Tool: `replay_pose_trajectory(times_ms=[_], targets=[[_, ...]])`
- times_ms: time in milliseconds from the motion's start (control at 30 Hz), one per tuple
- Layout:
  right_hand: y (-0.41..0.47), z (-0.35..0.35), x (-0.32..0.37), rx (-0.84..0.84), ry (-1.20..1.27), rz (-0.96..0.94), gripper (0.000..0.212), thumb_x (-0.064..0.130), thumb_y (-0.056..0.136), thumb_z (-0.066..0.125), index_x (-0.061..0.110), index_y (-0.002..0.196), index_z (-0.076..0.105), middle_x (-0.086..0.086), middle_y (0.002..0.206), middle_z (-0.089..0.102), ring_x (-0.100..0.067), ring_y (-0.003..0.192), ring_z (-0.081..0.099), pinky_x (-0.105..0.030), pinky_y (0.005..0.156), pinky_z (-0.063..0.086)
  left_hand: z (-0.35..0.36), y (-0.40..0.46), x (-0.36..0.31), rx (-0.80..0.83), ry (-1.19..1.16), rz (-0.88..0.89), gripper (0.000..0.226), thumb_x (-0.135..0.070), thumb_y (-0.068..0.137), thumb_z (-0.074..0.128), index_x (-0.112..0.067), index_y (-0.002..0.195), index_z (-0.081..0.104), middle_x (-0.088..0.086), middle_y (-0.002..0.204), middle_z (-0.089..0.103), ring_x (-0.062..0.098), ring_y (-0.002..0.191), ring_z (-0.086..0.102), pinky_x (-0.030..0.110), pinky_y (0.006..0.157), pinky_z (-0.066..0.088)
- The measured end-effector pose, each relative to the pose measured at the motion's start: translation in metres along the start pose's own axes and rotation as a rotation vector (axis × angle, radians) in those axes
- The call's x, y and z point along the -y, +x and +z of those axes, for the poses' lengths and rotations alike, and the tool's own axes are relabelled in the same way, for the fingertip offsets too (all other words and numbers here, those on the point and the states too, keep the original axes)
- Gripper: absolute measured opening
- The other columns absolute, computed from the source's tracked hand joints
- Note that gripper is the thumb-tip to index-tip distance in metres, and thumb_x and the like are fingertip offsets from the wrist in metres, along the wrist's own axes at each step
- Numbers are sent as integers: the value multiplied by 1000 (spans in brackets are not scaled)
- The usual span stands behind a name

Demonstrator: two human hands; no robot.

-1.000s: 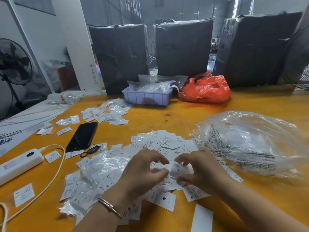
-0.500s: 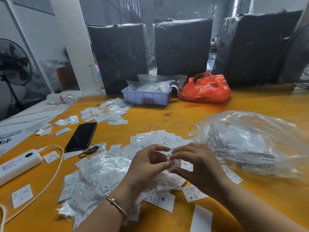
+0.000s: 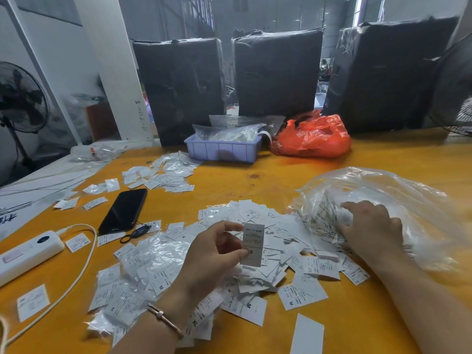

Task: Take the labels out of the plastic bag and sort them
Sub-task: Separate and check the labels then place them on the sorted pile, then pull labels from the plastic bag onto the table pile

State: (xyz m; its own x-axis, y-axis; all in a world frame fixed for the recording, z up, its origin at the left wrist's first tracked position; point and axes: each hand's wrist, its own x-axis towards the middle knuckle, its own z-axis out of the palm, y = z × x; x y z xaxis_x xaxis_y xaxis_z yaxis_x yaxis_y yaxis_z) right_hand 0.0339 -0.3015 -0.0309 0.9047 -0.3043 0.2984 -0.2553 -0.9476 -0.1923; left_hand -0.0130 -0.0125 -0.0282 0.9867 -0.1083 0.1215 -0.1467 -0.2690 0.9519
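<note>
We are well into it but nowhere near done. Our left hand (image 3: 217,251) pinches a single label (image 3: 252,245) upright between thumb and fingertips, the "S" showing near its lower end, held just above the big loose heap of labels (image 3: 258,226) in front of us. Our right hand (image 3: 370,226) is apart from it, off to the side, fingers spread and resting on the clear plastic bag (image 3: 383,200), which lies crumpled on the table (image 3: 383,159); whether it grips anything through the film we cannot tell. Printed slips show through the plastic, so we judge there is more to pull out.

Sorting looks barely begun: a smaller cluster of labels (image 3: 163,175) sits farther back on the left, but most lie mixed, M, XS and XL together.

Around us: a black phone (image 3: 124,210) just left of the heap, a white power strip (image 3: 28,251) with its cable, a lilac tray (image 3: 222,149), an orange bag (image 3: 311,136). Small clear sleeves (image 3: 153,254) tangled among the slips could slow the picking.
</note>
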Motion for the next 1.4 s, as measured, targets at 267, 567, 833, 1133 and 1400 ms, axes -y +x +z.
replay_pose_trajectory(times_ms=[267,567,833,1133,1400], targets=[[6,5,-2,-139,197,7,31,31,86,69,20,115,64,-7,116,63,-31,111,52,-44,88,36,1,0,0,17,26,-10,35,-1,82,75,-24,107,66,4,88,75,18,87,73,36,75,61],[5,7,5,-42,295,-131,34,32,90,62,29,124,62,2,121,65,-23,118,51,-43,97,30,0,-1,0,3,52,-8,35,-2,82,75,-25,106,66,3,88,75,16,86,73,32,75,61],[-6,-2,14,-104,590,-209,35,54,74,65,25,92,74,25,75,63,-7,80,60,-50,94,42,1,-1,0,6,51,-12,35,-1,82,74,-26,106,66,2,88,75,16,86,73,29,71,60],[-8,-6,15,-353,666,-213,12,16,86,70,4,85,74,-10,81,72,-31,81,65,-39,74,49,0,-2,-4,33,36,39,9,-8,87,72,-16,90,74,-2,88,77,13,86,73,33,79,61],[-55,-25,59,483,1389,-192,23,31,73,67,8,76,68,-3,76,73,-9,71,66,-29,72,43,-5,-5,-16,221,-219,85,4,-23,77,78,-22,75,75,-11,124,68,2,115,62,17,85,53]])
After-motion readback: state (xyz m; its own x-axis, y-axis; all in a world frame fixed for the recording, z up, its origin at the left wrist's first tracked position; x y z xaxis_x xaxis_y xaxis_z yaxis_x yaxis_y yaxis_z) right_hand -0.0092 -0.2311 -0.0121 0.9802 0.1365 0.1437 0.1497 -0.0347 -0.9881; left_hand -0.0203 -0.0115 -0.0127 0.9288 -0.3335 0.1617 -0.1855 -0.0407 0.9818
